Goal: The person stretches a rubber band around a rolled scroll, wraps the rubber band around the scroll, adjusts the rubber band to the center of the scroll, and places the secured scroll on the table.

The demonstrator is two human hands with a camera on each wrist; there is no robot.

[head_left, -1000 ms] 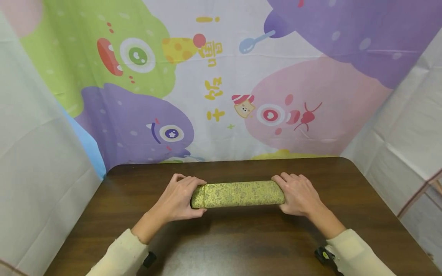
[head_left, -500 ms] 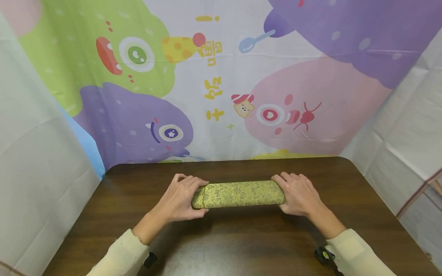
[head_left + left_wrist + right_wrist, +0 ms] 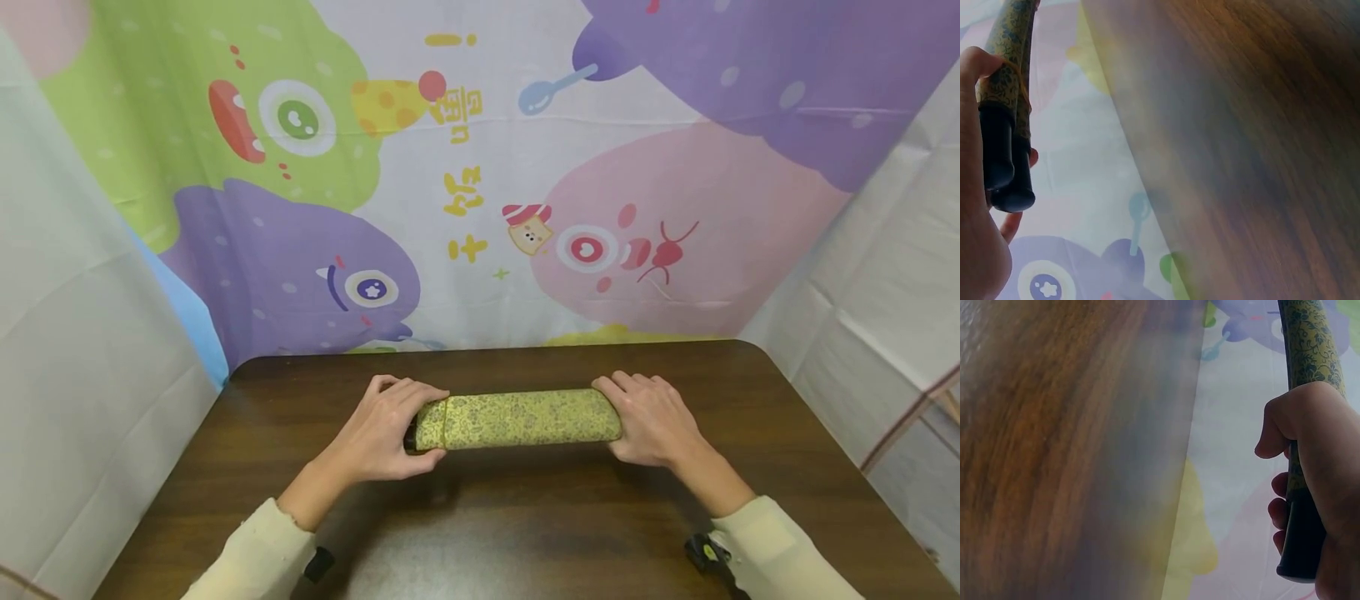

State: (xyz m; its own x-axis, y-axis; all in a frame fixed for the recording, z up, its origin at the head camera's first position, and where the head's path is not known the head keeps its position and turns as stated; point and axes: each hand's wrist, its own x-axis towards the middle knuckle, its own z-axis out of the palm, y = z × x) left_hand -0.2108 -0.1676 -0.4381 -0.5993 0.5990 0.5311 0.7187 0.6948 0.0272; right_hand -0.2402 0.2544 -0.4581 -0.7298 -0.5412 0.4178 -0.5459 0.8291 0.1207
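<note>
A long yellow-green bar [image 3: 528,419] with a floral pattern is held level above the brown table. Its exact kind is unclear. In the left wrist view its near end shows two black rounded tips [image 3: 1015,198] side by side, and a thin cord or band [image 3: 1022,87] crosses the patterned part. My left hand [image 3: 382,433] grips the left end, thumb on the near edge and fingers on the far edge. At the right end my right hand [image 3: 652,421] grips it, covering that end in the head view. The right wrist view shows a black end [image 3: 1302,540] beneath that hand.
Under both hands lies the dark wooden table [image 3: 487,533]. Behind it hangs a cloth [image 3: 480,308] printed with cartoon monsters, and pale fabric sides [image 3: 75,333] rise at left and right. A small black device [image 3: 703,553] sits at the right wrist.
The left hand has slid slightly left along the bar, and a black tip now shows at that end. The bar has risen a little in view; the right hand keeps its hold.
</note>
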